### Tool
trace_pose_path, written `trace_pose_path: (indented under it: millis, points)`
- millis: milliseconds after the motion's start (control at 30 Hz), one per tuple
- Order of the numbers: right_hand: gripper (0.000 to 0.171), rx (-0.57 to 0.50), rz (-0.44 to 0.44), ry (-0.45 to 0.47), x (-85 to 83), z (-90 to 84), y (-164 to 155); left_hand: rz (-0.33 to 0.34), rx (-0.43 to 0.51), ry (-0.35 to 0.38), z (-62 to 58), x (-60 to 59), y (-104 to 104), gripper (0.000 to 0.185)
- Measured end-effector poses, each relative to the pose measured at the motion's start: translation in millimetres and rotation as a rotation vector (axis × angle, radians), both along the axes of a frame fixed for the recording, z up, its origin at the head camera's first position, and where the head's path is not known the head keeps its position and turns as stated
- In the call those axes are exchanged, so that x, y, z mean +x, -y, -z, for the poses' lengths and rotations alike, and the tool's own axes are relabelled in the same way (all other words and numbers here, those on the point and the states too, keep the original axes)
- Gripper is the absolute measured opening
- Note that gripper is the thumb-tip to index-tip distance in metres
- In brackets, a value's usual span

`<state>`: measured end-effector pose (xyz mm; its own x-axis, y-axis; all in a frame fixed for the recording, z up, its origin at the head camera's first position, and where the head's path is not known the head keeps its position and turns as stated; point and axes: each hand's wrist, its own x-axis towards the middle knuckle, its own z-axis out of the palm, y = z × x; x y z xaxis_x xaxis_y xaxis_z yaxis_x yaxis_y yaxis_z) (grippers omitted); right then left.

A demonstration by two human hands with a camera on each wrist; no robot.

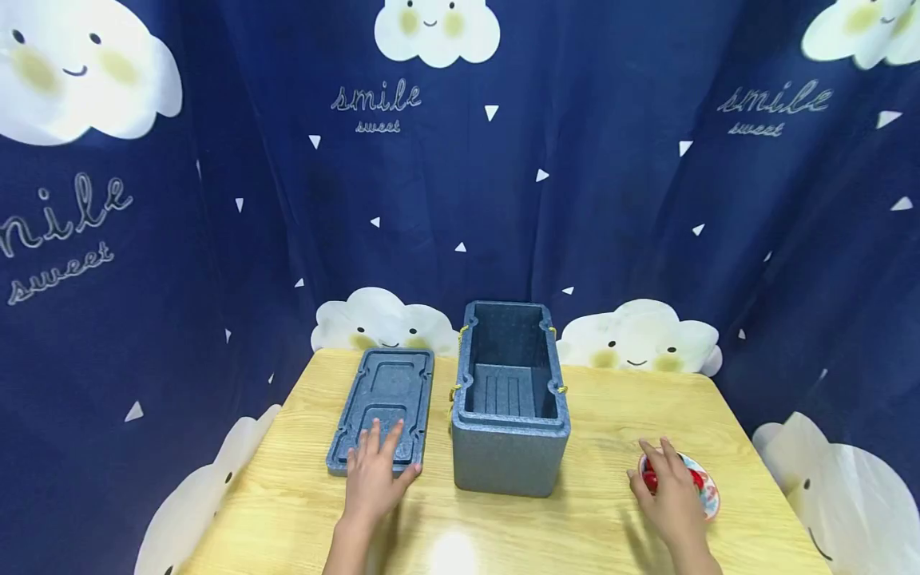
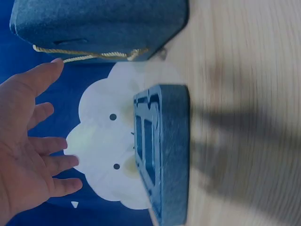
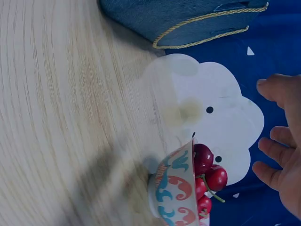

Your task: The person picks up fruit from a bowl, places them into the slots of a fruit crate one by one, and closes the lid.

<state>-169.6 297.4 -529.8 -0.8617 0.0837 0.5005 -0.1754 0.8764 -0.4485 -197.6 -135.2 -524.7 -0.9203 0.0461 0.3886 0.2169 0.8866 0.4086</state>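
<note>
Spreading straight fingers, the left hand (image 1: pixel 374 475) hovers over the near end of the flat grey foam lid (image 1: pixel 383 406) beside the open grey foam box (image 1: pixel 509 399), while the right hand (image 1: pixel 672 489), fingers apart, hovers above the patterned bowl of red cherries (image 1: pixel 706 489) on the wooden table (image 1: pixel 596 527).

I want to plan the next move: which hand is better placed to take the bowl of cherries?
The right hand. It hovers directly over the bowl of cherries with open fingers, on the right side of the open foam box. The left hand is far across, at the lid.
</note>
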Motion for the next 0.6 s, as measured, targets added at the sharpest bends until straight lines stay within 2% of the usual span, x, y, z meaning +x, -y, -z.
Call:
trace_pose_path:
  millis: [200,267,367,467,600]
  points:
    - [0.046,-0.182,0.069,-0.145,5.8,9.0,-0.8,0.027,0.152,-0.029,2.8,-2.9,-15.2,0.062]
    - [0.046,-0.233,0.102,-0.163,10.2,12.2,-1.6,0.027,0.198,-0.035,3.1,-2.0,-20.4,0.060]
    - [0.048,-0.298,0.171,-0.121,17.7,16.2,-3.5,0.028,0.253,-0.051,4.0,1.2,-26.1,0.059]
    - [0.050,-0.386,0.232,-0.034,22.7,16.8,-6.4,0.037,0.294,-0.060,4.5,2.1,-29.2,0.058]
    - [0.049,-0.524,0.271,0.041,25.2,13.7,-8.9,0.051,0.362,-0.052,1.7,0.0,-31.6,0.057]
